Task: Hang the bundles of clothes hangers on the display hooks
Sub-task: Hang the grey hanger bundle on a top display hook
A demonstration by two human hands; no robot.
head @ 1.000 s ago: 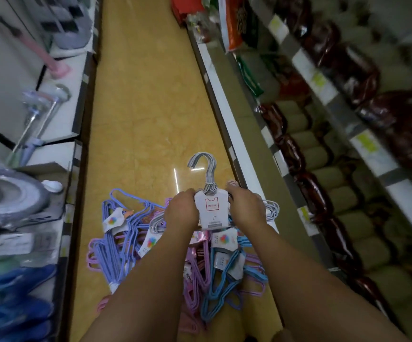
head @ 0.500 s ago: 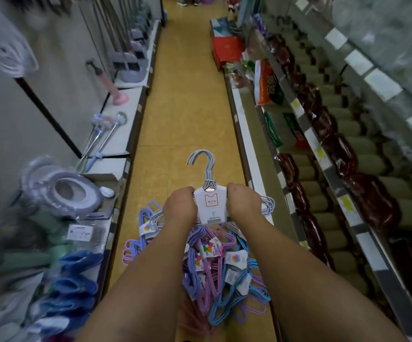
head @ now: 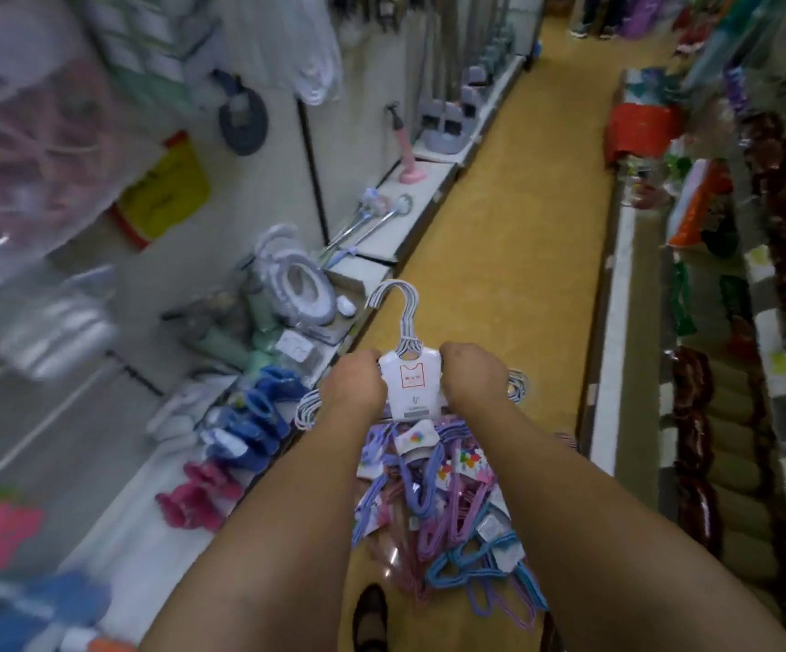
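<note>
I hold a grey-and-white hanger bundle (head: 411,387) with a white shirt-shaped label in front of me, hooks pointing up. My left hand (head: 352,387) grips its left shoulder and my right hand (head: 471,375) grips its right shoulder. Below my arms a pile of purple, pink and blue hanger bundles (head: 447,501) lies on the yellow floor. The display wall (head: 156,134) with hanging goods stands at my left, blurred; no bare hook is clear to see.
The left shelf (head: 259,416) carries a toilet seat ring (head: 304,294), blue and pink slippers and brushes. Packed goods fill the right shelving (head: 758,350). The yellow aisle floor (head: 513,237) runs ahead, with red boxes (head: 640,129) and people's feet far off.
My view has risen and swung to the left, bringing the left display wall into sight. Both hands keep the same grip on the grey-and-white bundle, which stays level in front of me.
</note>
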